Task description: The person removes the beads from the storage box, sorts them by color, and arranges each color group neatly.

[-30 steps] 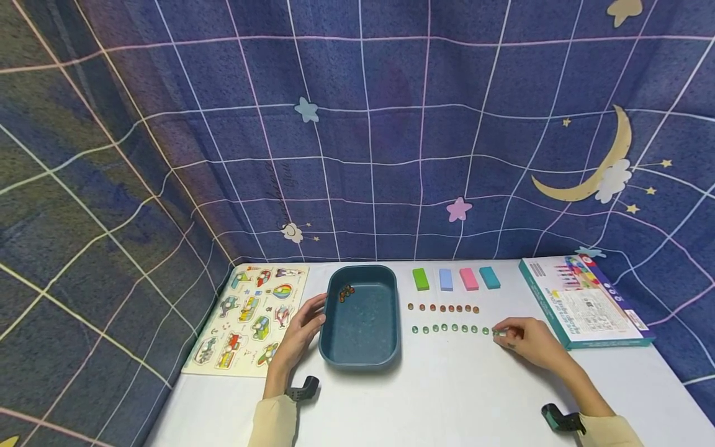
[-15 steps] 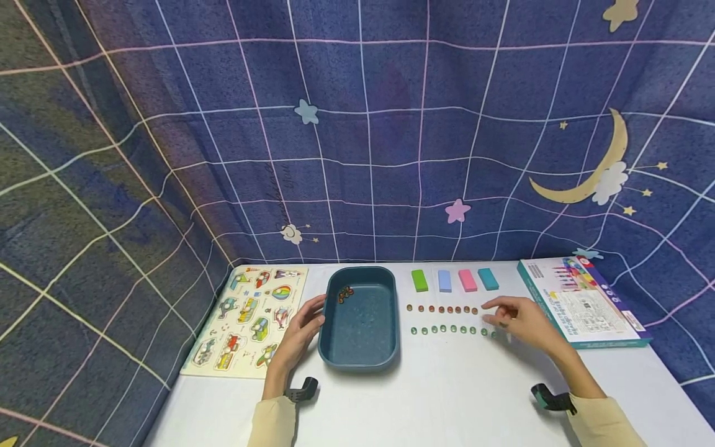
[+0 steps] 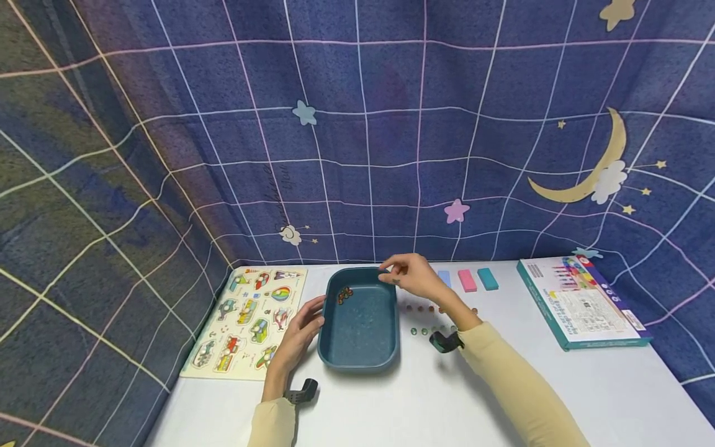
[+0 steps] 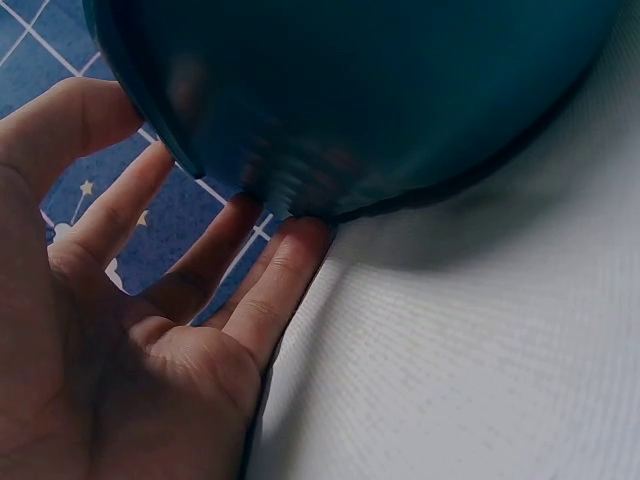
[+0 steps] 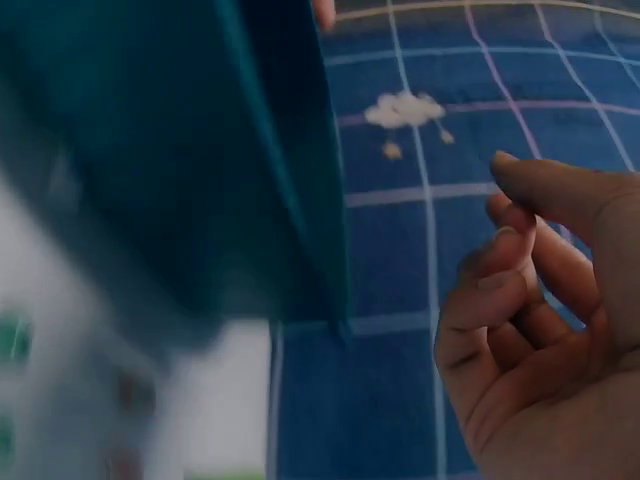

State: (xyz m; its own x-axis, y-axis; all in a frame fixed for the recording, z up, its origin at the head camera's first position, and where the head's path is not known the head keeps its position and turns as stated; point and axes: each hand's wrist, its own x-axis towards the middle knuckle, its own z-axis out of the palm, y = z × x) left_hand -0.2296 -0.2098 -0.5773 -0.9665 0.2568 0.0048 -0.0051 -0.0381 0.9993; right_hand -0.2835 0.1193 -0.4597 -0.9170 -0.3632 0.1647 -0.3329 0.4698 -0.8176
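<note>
Deep teal oblong plastic tray, brown beads inside. White table. Navy backdrop cloth, pale grid lines, stars, yellow crescent moon. Pink block, teal block. Cream sleeves. Multicoloured vehicle puzzle board.

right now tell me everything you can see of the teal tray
The tray is a deep, rounded-corner rectangle, dark teal, plastic by its look, sitting flat on the white table beside the puzzle. A few small brown beads lie in its far left corner. The left hand touches its left wall; the right hand hovers over its far right corner.
</note>
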